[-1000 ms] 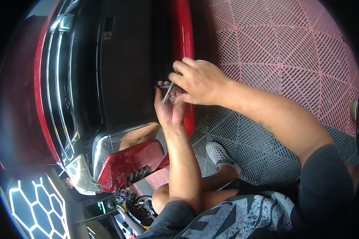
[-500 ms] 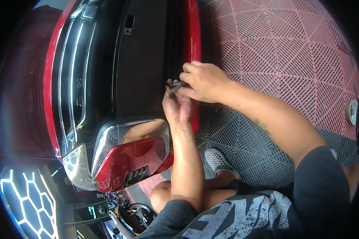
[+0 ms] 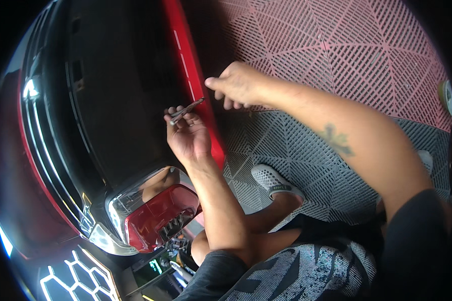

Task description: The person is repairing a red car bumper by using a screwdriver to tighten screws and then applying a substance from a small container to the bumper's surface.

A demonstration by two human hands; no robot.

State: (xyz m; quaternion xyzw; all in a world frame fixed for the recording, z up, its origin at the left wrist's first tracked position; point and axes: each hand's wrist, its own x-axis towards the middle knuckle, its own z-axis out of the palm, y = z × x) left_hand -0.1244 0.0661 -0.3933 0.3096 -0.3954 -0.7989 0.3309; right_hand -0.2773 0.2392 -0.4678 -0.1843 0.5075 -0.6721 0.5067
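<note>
My left hand [image 3: 192,139] is palm up in front of the car's dark front panel [image 3: 120,85]. Between its thumb and fingers lies a slim dark tool [image 3: 188,111], with a pale rounded end and a narrow tip pointing toward the car's red lower edge [image 3: 198,88]; its exact kind is unclear. Apart from it, to the right, my right hand [image 3: 238,86] hovers over the floor beside that red edge. The thumb sticks out, the other fingers hang loosely apart, and nothing shows in them.
Chrome strips [image 3: 50,155] run along the car's front at the left. Closer to me are a red corner piece [image 3: 153,218] and a clear headlight [image 3: 108,240]. Pink and grey grid tiles [image 3: 306,145] cover the floor. A round container [image 3: 447,98] stands far right.
My hands were together at the tool; now the right has drawn away from it, and the left alone keeps it. The view has shifted, so the car appears tilted and farther left.
</note>
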